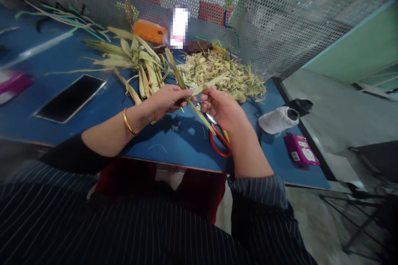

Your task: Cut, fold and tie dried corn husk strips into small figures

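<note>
Handling dry plant fibre appears to be the step in hand, with both hands meeting at the centre of the frame over a blue tabletop [174,149]. Nearest, at lower centre, scissors with a red loop handle [221,154] lie beneath the right forearm. Above them, the left hand [169,101] pinches a long, narrow, straw-coloured stalk [203,119] that slants across the grip; its thumb and forefinger are closed, the others curled inward. The right hand [225,109] grasps a pale, flat, husk-like strip [214,83] between thumb and index finger, the rest bent loosely. The strip reaches the left thumb, where it crosses the stalk. Keeping the two pieces aligned calls for a steady left pinch and a light right pull, as the dry strip could split.

At centre right sits a white cone of thread [276,121], and at left a black, flat phone [71,98]. Farther up, a bundle of pale green husks [149,74] lies beside a loose heap of shredded husk [220,68], with an orange pouch [149,32] behind.
</note>
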A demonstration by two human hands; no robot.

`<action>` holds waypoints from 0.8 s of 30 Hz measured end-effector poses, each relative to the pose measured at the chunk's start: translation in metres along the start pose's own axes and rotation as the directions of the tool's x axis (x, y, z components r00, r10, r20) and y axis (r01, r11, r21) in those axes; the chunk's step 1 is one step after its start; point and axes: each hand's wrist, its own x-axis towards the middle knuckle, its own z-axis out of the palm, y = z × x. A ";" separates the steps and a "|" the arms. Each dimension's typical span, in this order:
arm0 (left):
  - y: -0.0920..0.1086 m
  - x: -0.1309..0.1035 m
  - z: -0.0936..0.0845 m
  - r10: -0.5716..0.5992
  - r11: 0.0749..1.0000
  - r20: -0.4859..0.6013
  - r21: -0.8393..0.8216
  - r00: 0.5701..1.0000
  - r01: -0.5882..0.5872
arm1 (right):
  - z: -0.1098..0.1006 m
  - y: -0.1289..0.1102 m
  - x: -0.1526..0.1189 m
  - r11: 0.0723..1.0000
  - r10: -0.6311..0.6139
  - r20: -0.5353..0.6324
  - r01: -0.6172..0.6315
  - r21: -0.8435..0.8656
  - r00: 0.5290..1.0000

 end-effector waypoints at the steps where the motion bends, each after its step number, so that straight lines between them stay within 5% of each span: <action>1: -0.001 0.000 0.000 -0.015 1.000 0.008 0.003 1.000 0.015 | -0.001 -0.001 0.000 1.000 0.006 0.031 -0.007 0.017 1.000; 4: -0.003 -0.002 0.002 -0.067 0.998 0.054 0.007 0.996 0.067 | 0.001 0.004 0.002 0.999 -0.038 0.051 0.038 0.009 0.998; 14: 0.002 -0.004 0.010 -0.082 0.995 0.094 0.067 0.992 0.076 | 0.017 0.025 0.007 0.973 -0.224 -0.249 0.231 0.000 0.942; 21: -0.002 -0.002 0.007 -0.042 0.996 0.011 0.082 0.999 0.041 | 0.013 0.023 0.009 0.982 -0.182 -0.343 0.186 -0.023 0.921; 24: -0.001 -0.002 0.004 -0.019 0.995 -0.065 0.099 0.998 0.026 | 0.011 0.013 0.002 0.978 -0.173 -0.320 0.125 -0.167 0.931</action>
